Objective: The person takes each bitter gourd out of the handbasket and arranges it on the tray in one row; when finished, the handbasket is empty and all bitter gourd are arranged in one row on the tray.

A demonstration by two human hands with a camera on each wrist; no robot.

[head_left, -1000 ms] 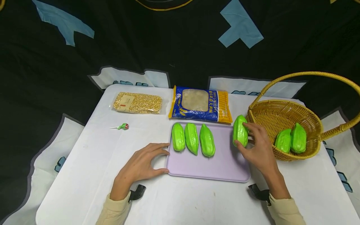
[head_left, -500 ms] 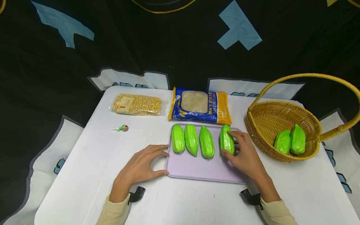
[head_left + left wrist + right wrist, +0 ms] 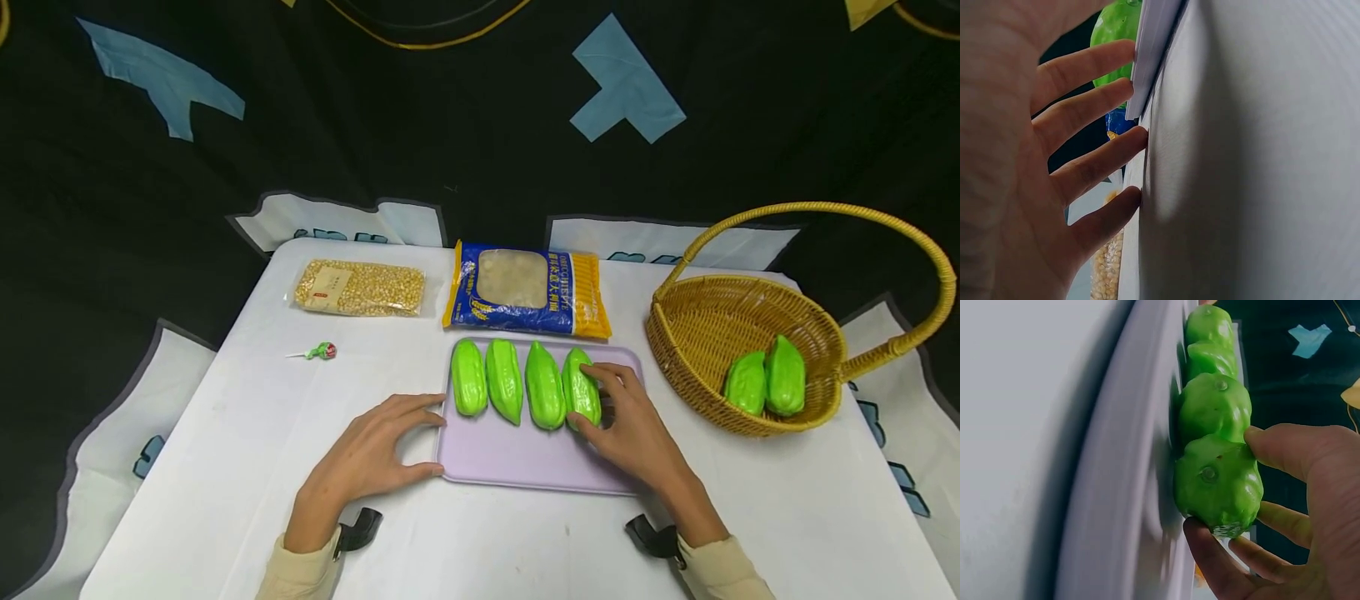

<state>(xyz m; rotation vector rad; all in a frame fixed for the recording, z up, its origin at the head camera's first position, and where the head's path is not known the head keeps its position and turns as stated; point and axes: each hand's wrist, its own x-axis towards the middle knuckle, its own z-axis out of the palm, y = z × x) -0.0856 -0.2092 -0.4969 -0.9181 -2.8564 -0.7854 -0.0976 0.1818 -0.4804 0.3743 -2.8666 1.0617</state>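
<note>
My right hand grips a glossy, ribbed green gourd, thumb on one side and fingers on the other. This gourd is at the right end of a row of several similar gourds on a lilac tray. It lies close beside its neighbour, another gourd. At the tray's left edge my left hand spreads its thumb and fingers, with fingertips against the rim. In the left wrist view the fingers are extended near the tray rim, holding nothing.
Right of the tray stands a wicker basket with a tall handle and two green gourds inside. Behind the tray lies a blue and yellow pasta bag. A bag of corn kernels and a lollipop lie at left.
My right hand has moved left with the gourd, from beside the basket to the right end of the row on the tray. My left hand has stayed at the tray's edge.
</note>
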